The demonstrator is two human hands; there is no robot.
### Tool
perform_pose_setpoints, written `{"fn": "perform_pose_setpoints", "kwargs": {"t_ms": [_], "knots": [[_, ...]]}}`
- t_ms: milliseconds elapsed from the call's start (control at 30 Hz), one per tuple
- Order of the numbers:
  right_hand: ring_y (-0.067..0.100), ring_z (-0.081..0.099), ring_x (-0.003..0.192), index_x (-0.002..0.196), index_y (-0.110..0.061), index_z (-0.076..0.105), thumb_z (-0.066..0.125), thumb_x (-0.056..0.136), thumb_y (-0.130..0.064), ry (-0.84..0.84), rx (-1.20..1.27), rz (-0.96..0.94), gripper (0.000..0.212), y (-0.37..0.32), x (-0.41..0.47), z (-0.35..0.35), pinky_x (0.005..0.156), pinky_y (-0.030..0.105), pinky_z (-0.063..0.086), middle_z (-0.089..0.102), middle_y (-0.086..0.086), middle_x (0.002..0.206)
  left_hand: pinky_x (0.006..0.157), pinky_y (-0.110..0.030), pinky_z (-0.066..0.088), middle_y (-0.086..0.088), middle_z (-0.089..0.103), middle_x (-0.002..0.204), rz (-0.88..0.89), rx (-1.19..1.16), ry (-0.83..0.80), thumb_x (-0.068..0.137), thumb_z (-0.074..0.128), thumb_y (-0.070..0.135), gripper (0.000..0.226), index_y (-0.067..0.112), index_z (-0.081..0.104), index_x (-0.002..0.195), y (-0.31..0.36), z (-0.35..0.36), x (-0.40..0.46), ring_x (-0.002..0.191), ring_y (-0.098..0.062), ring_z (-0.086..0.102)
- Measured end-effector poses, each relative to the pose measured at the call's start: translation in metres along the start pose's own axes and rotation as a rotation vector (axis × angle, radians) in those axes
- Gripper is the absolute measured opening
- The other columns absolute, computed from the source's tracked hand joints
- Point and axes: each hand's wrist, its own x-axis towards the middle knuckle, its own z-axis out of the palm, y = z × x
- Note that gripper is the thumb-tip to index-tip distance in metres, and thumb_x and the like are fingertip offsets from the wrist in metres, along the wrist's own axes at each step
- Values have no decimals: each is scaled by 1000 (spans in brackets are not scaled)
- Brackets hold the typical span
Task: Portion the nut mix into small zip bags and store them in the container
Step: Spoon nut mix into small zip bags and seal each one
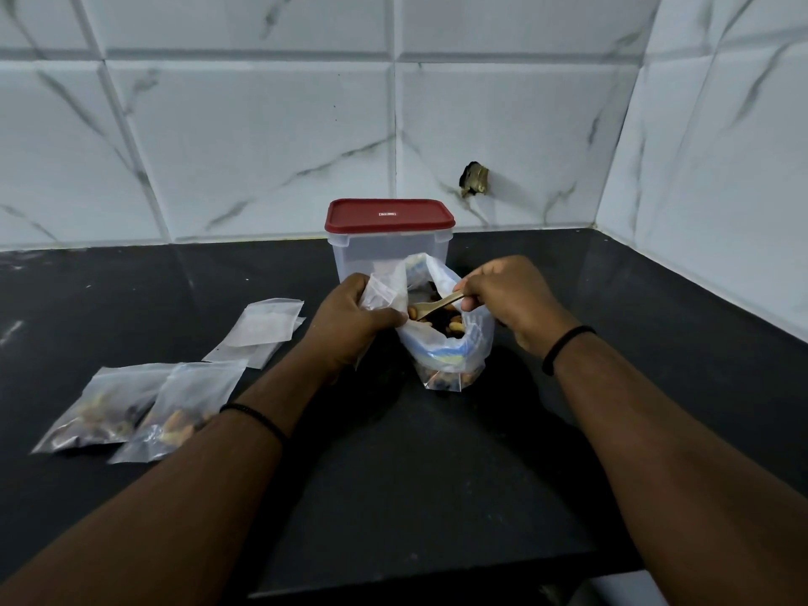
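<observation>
Two bare forearms, each ringed by a thin black band, are seen reaching forward over the black countertop (437, 474). At far left, two filled zip bags (144, 408) of nuts lie flat side by side, touching. Just behind them a small stack of empty zip bags (266, 330) is laid. Further right, the left hand (350, 321) is curled round a small clear zip bag (384, 290), whose mouth is held against the rim of the large nut mix bag (450, 343). That large bag stands open on the counter, nuts showing inside. A spoon (437, 306) loaded with nuts is pinched by the right hand (507, 295) above the opening. Directly behind the large bag, a clear container (389, 251) is set, closed by a red lid (389, 216), before the marble-patterned tiled wall (262, 124).
</observation>
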Motion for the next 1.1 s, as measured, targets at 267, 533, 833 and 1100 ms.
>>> {"fn": "perform_pose_setpoints", "kwargs": {"t_ms": [267, 533, 833, 1100], "knots": [[3, 42, 33, 78, -3, 73, 54, 85, -4, 32, 91, 155, 20, 0, 3, -7, 35, 16, 30, 58, 4, 58, 97, -42, 53, -4, 64, 123, -7, -79, 25, 82, 73, 5, 47, 21, 56, 123, -1, -1, 1, 113, -24, 62], [7, 44, 46, 74, -10, 71, 56, 87, -10, 174, 146, 53, 20, -7, 0, -15, 49, 23, 32, 59, 1, 59, 100, -46, 52, 2, 67, 121, 45, -98, 68, 80, 80, 20, 47, 25, 58, 121, -2, -1, 0, 112, -18, 64], [2, 58, 56, 87, -15, 72, 60, 93, -12, 144, 155, -303, 14, -25, -18, -4, 59, 19, 49, 66, -3, 66, 85, -30, 53, 6, 69, 110, 63, -82, 96, 80, 81, 17, 37, 27, 60, 110, -4, -1, 2, 100, -10, 65], [2, 49, 74, 98, -19, 76, 67, 91, -16, 172, -291, -892, 11, -26, -30, -4, 68, 8, 36, 55, -30, 78, 85, -32, 55, 5, 71, 106, 80, -84, 101, 79, 81, 15, 36, 23, 62, 109, -5, -1, 2, 96, -11, 69]]}}
